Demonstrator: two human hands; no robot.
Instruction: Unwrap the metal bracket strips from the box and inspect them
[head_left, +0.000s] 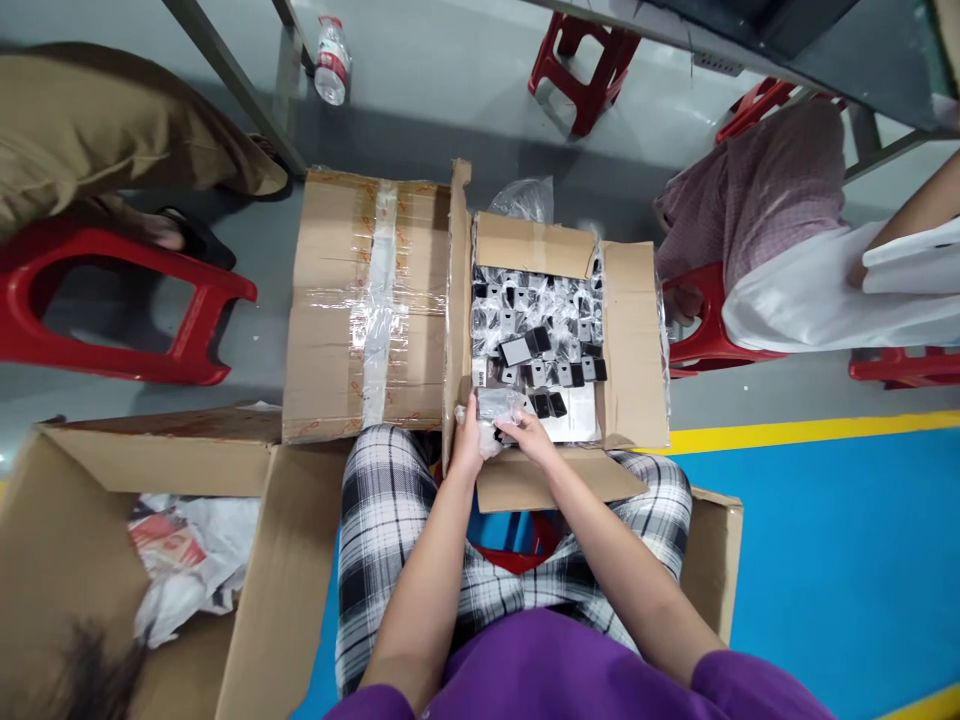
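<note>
An open cardboard box [634,340] in front of my knees holds several small black parts in clear plastic bags [536,330]. Both hands meet at its near edge. My left hand [469,440] and my right hand [529,438] are closed together on one small clear bag with a dark part inside [496,410], held just above the box's near flap. My forearms reach out over my checked trousers.
A sealed, taped carton [367,300] stands left of the open box. A large open carton [67,520] with crumpled wrappers sits at lower left. Red stools [112,300], a water bottle [330,60] and two seated persons surround the spot. Blue floor with a yellow line lies right.
</note>
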